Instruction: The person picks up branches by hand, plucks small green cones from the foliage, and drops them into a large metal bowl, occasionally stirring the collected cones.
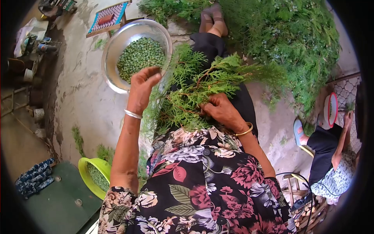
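My left hand (pixel 145 84), a silver bangle at its wrist, is over the near right rim of a metal bowl (pixel 110 74). Its fingers are bent together, and what they hold, if anything, is too small to make out. Green round berries (pixel 140 56) lie heaped in that bowl. Across my lap rests a leafy green branch (pixel 194 91) with reddish stems. My right hand (pixel 222 111), with a gold bangle, has its fingers closed on the lower part of this branch.
A big pile of green branches (pixel 280 43) spreads beyond my feet. At the lower left a yellow-green basin (pixel 83 167) of berries stands beside a dark green table (pixel 58 199). A woven stool (pixel 107 19) is behind the bowl. Another person (pixel 335 167) sits at the right near a red-rimmed basin (pixel 331 111).
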The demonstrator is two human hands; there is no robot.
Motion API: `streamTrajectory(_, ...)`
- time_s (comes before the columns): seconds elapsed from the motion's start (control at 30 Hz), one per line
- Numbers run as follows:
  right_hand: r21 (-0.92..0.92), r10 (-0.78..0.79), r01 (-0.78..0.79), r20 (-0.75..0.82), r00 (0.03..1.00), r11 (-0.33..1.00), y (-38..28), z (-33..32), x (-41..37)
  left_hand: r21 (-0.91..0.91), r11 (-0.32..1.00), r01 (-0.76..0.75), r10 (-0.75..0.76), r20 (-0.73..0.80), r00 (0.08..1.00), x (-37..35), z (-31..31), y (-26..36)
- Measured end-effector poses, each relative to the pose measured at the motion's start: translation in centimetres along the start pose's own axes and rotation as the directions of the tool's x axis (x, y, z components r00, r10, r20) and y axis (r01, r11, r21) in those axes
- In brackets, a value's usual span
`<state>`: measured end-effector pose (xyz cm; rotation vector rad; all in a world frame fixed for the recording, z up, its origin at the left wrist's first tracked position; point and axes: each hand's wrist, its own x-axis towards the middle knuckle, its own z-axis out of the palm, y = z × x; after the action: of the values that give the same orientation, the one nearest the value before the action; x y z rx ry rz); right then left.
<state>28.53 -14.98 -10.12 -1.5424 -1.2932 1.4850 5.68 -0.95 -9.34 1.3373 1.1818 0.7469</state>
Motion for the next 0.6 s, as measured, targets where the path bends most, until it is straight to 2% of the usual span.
streamTrajectory(0.07, -0.065, 0.018, -0.017, 0.015, 1.000, 0.998, -0.7, 0.0, 0.0, 0.142, 0.990, 0.013, -0.053, 0.283, 0.958, -1.1, -1.1, -1.9)
streamTrajectory(0.1, -0.003, 0.014, -0.014, -0.012, 1.000, 1.000, -0.9, 0.1, 0.0, 0.143, 0.990, 0.014, -0.054, 0.278, 0.959, -1.9, -1.1, -3.1)
streamTrajectory(0.17, 0.058, 0.010, -0.008, -0.038, 0.999, 0.998, -0.8, 0.3, 0.1, 0.155, 0.977, -0.147, 0.084, 0.353, 0.932, -3.3, -0.6, -5.2)
streamTrajectory(0.2, 0.096, 0.016, -0.011, -0.052, 0.999, 0.995, -0.5, 0.4, 0.2, 0.154, 0.977, -0.146, 0.085, 0.350, 0.933, -3.5, -0.5, -5.3)
streamTrajectory(0.27, 0.127, 0.022, -0.014, -0.060, 0.998, 0.992, -0.7, 0.2, 0.1, 0.216, 0.975, -0.044, -0.021, 0.288, 0.958, -3.9, -0.1, -5.5)
streamTrajectory(0.3, 0.178, 0.082, -0.073, -0.044, 0.996, 0.981, -1.5, -0.1, -0.2, 0.185, 0.979, -0.090, 0.050, 0.210, 0.976, -4.2, 0.8, -5.7)
streamTrajectory(0.33, 0.227, 0.140, -0.131, -0.026, 0.990, 0.965, -2.2, -0.3, -0.4, 0.182, 0.979, -0.092, 0.053, 0.206, 0.977, -4.4, 1.4, -5.7)
streamTrajectory(0.4, 0.282, 0.152, -0.138, -0.029, 0.988, 0.950, -3.1, -0.4, -1.1, 0.478, 0.811, -0.337, 0.325, 0.111, 0.939, -4.6, 2.4, -5.0)
streamTrajectory(0.43, 0.340, 0.169, -0.149, -0.030, 0.985, 0.929, -3.6, -0.5, -1.5, 0.542, 0.734, -0.409, 0.432, 0.093, 0.897, -4.7, 3.0, -4.6)
streamTrajectory(0.47, 0.336, 0.171, -0.151, -0.032, 0.985, 0.930, -4.3, -0.8, -2.2, 0.538, 0.736, -0.410, 0.432, 0.093, 0.897, -4.9, 3.4, -3.9)
streamTrajectory(0.53, 0.553, 0.178, -0.126, -0.040, 0.983, 0.823, -5.6, -1.4, -3.6, 0.644, 0.565, -0.516, 0.599, 0.109, 0.793, -5.1, 4.3, -2.1)
streamTrajectory(0.57, 0.560, 0.185, -0.105, -0.087, 0.979, 0.822, -5.5, -1.7, -4.2, 0.638, 0.571, -0.517, 0.599, 0.107, 0.793, -5.1, 5.0, -1.3)
streamTrajectory(0.6, 0.555, 0.189, -0.108, -0.091, 0.978, 0.825, -5.3, -2.0, -4.7, 0.658, 0.515, -0.549, 0.655, 0.111, 0.748, -4.9, 5.7, -0.4)
